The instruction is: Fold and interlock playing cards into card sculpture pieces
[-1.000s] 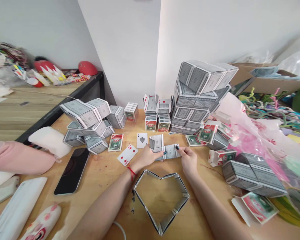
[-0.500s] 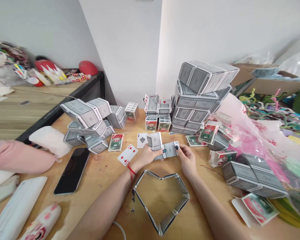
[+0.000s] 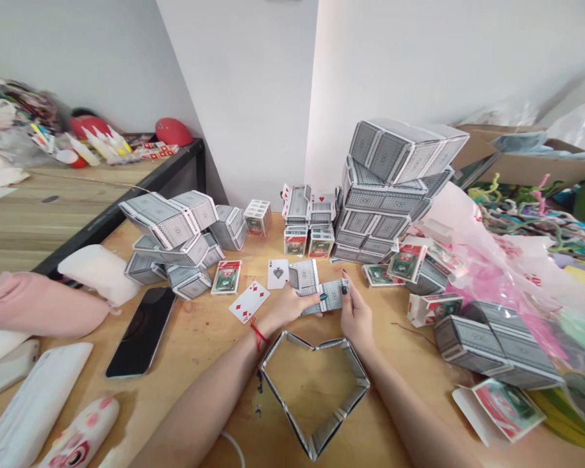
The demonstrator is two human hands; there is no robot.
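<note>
Head view: nearest the body, a heart-shaped frame of cards [image 3: 327,428] stood on the table [image 3: 199,331] between the forearms, its point toward the wearer, apart from both hands. Beyond it, a strip of joined cards [image 3: 332,296] was held crosswise, its long axis running roughly left to right, from one hand to the other. The left hand [image 3: 291,305] clasped it near the middle, thumb laid close to the seam between the two panels; the right hand [image 3: 358,318] pinched its right end, thumb by the printed corner. Thus the left was nearer the seam and the right nearer the end edge, while the left panel reached past the left fingers, away from the body. Whether the strip touched the table could not be told. Just left of the grip lay a diamond card [image 3: 249,302] and, slightly farther, an ace of spades [image 3: 277,273], both face up. Farther back rose a tall stack of card-covered blocks [image 3: 383,146], before the pale wall [image 3: 253,97].
</note>
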